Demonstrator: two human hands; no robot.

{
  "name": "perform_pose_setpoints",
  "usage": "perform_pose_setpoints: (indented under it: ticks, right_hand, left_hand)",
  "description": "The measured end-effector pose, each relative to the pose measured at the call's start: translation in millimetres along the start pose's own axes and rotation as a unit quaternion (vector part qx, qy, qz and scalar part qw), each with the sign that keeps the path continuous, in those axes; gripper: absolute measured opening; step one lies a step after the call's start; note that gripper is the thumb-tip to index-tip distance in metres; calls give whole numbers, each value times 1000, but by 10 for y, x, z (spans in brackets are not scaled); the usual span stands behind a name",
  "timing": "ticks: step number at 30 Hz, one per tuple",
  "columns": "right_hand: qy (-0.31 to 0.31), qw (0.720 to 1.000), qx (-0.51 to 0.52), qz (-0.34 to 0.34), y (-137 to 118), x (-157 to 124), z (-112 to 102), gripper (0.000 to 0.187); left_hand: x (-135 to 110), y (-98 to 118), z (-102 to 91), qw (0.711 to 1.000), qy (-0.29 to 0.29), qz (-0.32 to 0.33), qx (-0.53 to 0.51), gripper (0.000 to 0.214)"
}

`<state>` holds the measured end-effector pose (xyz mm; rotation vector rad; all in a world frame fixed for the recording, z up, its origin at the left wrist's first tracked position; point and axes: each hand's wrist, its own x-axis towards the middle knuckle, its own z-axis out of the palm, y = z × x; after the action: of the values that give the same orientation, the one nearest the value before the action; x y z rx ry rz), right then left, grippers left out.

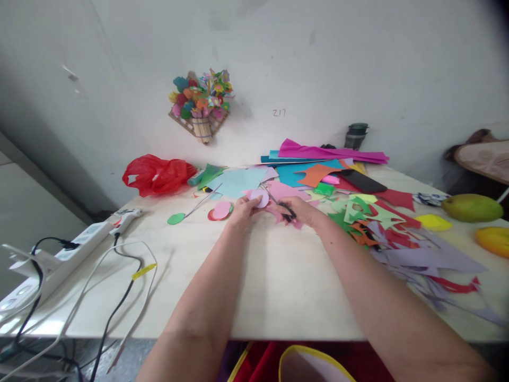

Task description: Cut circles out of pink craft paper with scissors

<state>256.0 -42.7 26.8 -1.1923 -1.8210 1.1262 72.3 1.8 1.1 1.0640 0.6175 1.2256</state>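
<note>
Pinched in my left hand (243,210) is a round lilac paper disc (260,198), with a bit of pink showing behind it. My right hand (301,211) is wrapped around a pair of black-handled scissors (287,210), whose thin blades point up and left beside the disc. Pink paper (284,192) lies just beyond and beneath the hands. Left of my left hand, a pink disc (221,210) rests over red and green ones. A green disc (175,218) with a thin stem-like line beside it lies farther left.
Colourful paper scraps (393,233) cover the right side, near a green mango-like fruit (472,207) and a dark phone-like slab (362,181). A red plastic bag (157,175) sits back left. At the left edge are a white power strip (85,241) and loose cables.
</note>
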Motion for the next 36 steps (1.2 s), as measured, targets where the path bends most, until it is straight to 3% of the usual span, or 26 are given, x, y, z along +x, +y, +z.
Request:
perform_pose_setpoints:
  ticks: [8, 17, 36]
  right_hand:
    - [33, 999, 36, 16, -164, -47, 82, 38]
    - [24, 998, 51, 4, -49, -9, 60, 33]
    - [55, 993, 99, 14, -74, 16, 97, 38]
  left_hand:
    - [13, -3, 9, 1000, 17, -7, -1, 22]
    - [15, -6, 37, 999, 25, -1, -20, 16]
    - [0, 2, 44, 999, 17, -5, -30, 16]
